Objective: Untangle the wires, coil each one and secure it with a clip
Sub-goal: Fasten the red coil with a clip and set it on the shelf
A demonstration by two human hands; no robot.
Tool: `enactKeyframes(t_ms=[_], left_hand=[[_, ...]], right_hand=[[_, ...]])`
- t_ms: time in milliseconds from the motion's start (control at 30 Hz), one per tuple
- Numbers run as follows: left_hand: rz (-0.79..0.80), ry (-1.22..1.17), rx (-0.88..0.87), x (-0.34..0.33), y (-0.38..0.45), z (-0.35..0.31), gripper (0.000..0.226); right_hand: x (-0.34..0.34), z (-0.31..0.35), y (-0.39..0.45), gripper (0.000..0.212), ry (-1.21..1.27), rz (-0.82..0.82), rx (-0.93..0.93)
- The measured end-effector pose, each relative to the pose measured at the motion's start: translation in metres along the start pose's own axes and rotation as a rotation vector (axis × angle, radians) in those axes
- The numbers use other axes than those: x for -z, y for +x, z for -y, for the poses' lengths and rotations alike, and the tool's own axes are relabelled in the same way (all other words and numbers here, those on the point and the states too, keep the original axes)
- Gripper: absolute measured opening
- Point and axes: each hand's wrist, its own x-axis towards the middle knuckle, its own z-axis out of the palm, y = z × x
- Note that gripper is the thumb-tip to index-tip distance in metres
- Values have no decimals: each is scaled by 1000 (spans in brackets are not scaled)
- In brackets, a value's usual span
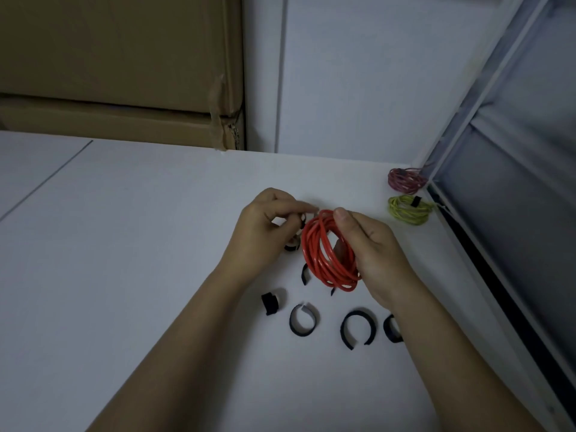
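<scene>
A coiled red wire (321, 254) is held upright above the white table (124, 244). My right hand (371, 254) grips the coil's right side, thumb on its top. My left hand (265, 232) sits just left of the coil, fingers pinched on a black strap clip (296, 241) that is partly hidden by the palm. Several loose black strap clips lie on the table below, among them a curled one (303, 321) and an open C-shaped one (357, 329). At the far right lie a coiled yellow-green wire (410, 210) with a black clip on it and a coiled pink wire (405, 180).
Stacked cardboard boxes (118, 73) stand behind the table at the back left. A white-framed window or cabinet (498, 213) runs along the table's right edge. A white wall panel (374, 73) closes the back.
</scene>
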Motion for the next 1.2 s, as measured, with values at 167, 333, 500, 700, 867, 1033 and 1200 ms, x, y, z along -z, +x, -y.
enactKeyframes(t_ms=[167, 333, 500, 700, 867, 1033, 1200], left_hand=[[-99, -267, 297, -2, 1, -9, 16], [-106, -280, 256, -1, 0, -10, 24], [-77, -159, 159, -2, -2, -7, 28], [15, 115, -18, -6, -6, -3, 19], [36, 283, -126, -9, -6, 2, 32], [-27, 326, -144, -7, -5, 5, 31], [-58, 165, 20, -6, -3, 5, 27]], right_hand=[[1, -3, -2, 27, -155, 66, 92], [-7, -6, -5, 22, -245, 164, 158], [-4, -6, -4, 19, -217, 39, 248], [1, -8, 2, 29, -183, -218, 254], [2, -11, 2, 27, -215, -166, 150], [1, -7, 1, 27, -129, -163, 120], [2, -5, -1, 34, -125, 33, 90]])
